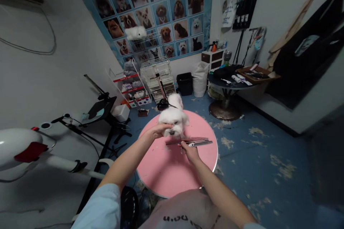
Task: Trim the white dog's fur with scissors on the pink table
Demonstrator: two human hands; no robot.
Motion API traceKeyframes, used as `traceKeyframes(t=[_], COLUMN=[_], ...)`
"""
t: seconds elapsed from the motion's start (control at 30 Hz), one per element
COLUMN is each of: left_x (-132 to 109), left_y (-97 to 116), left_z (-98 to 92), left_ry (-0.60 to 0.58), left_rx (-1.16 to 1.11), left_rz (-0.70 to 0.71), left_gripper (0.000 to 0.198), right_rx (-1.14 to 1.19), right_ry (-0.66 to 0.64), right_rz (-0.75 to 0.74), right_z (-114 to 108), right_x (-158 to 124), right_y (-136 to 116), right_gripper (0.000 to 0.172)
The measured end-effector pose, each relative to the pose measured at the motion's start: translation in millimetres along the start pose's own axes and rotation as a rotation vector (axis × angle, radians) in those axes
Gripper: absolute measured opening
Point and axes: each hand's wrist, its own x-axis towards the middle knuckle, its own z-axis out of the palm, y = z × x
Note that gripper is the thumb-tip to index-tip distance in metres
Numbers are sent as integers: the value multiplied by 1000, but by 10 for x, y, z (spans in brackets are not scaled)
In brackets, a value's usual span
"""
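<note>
Small white dog [174, 116] standing on round pink table [177, 164], head toward the camera. Left hand [159, 130] cupped on the side of the dog's head near the muzzle, fingers closed around the fur there, holding it steady. Right hand [189, 150] just below and in front of the muzzle, clamped on a comb [187, 139] and a pair of scissors [200, 143] held together, both lying flat and pointing out to that hand's right, tips well clear of the face. Comb touching or nearly touching the chin fur; cannot tell which. Step in hand looks like trimming around the face. To do well: keep left-hand grip firm but light under the jaw so the head cannot jerk; lift fur with the comb first, then cut only what stands past the teeth; keep blades parallel to the skin, points away from eyes and nose; take small snips, check both sides for evenness. Risk, as a judgement: sudden head turn with the blades this close, so hold before closing the scissors. Dog sits near the far edge of the table from the right hand, so avoid letting it back up. Beyond the left hand: black stand arm [86, 121], white dryer [18, 148] at far left, wire cages [158, 78] behind the dog. Fur clippings scattered on blue floor [255, 150] to the right of the right hand.
</note>
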Motion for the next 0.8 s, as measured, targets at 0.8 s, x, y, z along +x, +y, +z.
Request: traceKeyframes(t=[0.8], left_x=[46], left_y=[16], left_z=[106], left_ry=[83], left_rx=[-41], left_rz=[-5], left_gripper=[47], right_rx=[-123], right_ry=[-276], right_rz=[-8], right_z=[-214], right_x=[433], right_y=[-590], right_gripper=[50])
